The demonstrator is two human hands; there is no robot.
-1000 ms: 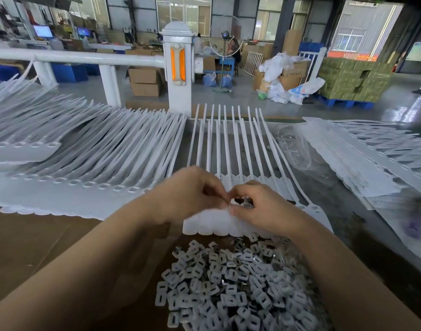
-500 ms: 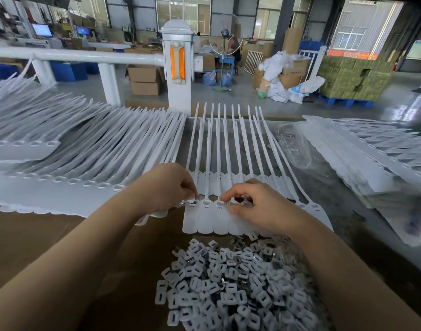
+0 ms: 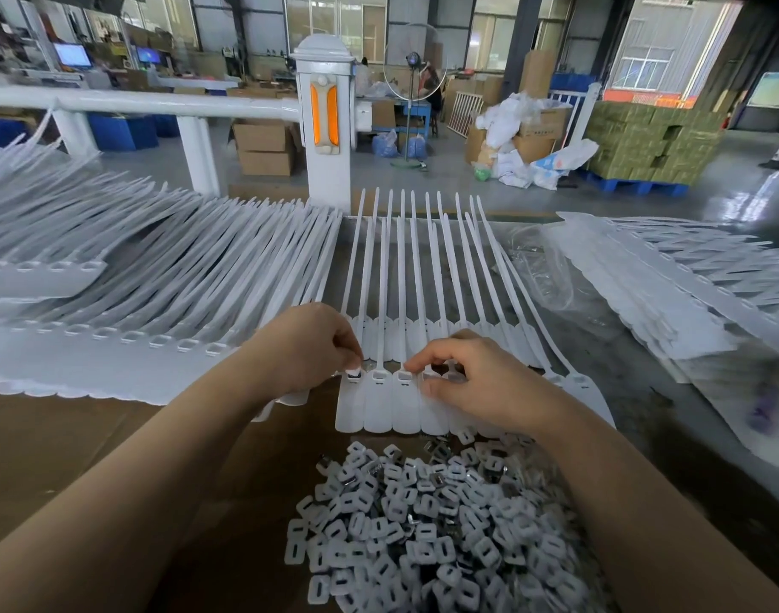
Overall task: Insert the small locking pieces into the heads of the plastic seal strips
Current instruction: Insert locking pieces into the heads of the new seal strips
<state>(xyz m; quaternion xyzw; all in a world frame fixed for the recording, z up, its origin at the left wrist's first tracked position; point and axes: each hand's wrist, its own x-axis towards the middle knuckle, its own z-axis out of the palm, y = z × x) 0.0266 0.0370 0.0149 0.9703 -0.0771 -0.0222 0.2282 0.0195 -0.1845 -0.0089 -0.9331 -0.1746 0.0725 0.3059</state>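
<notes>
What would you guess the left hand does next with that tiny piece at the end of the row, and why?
Probably press it down until it seats. The left hand pinches a small locking piece right at the head of the leftmost strip, and it does not look flush yet. The right hand rests on the neighbouring strip heads, apparently steadying the row.

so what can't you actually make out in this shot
Head view only:
- Left hand: its curled fingertips cover the first seal head, so whether a locking piece is seated there is unclear.
- Right hand: it hides the heads beneath it and whatever it pinches.
- Pile of locking pieces: cut off by the bottom edge and the right forearm.
- Strips at far right: blurred, running off the frame.
</notes>
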